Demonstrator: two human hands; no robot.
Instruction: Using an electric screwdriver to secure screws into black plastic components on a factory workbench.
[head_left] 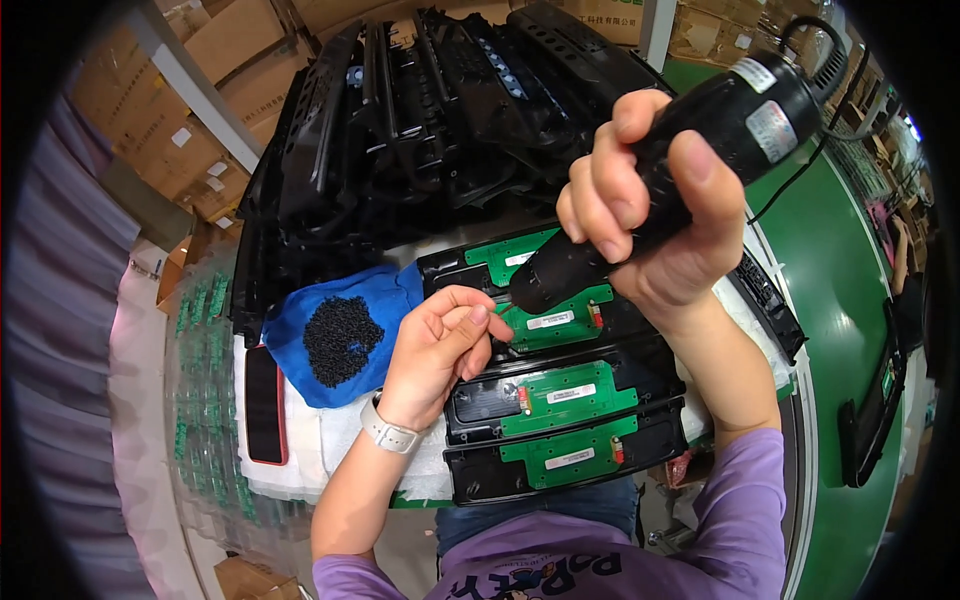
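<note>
My right hand (672, 215) is wrapped round a black corded electric screwdriver (735, 115), tilted with its nose down to the left. Beside that nose, my left hand (445, 340) has thumb and forefinger pinched together; whatever lies between them is too small to make out. Both meet over a green circuit board (565, 318) set in a black plastic panel. More such panels (480, 478) lie side by side, each carrying a green board (570, 398). Left of my left hand, a heap of small black screws (340, 342) rests on a blue cloth (402, 290).
Black plastic housings (400, 130) are stacked high at the back. A red-edged phone (264, 405) lies at the left edge, beside clear trays of green boards (205, 400). The screwdriver's cord (790, 185) hangs at the right, over a green surface (845, 300). Cardboard boxes (150, 110) stand behind.
</note>
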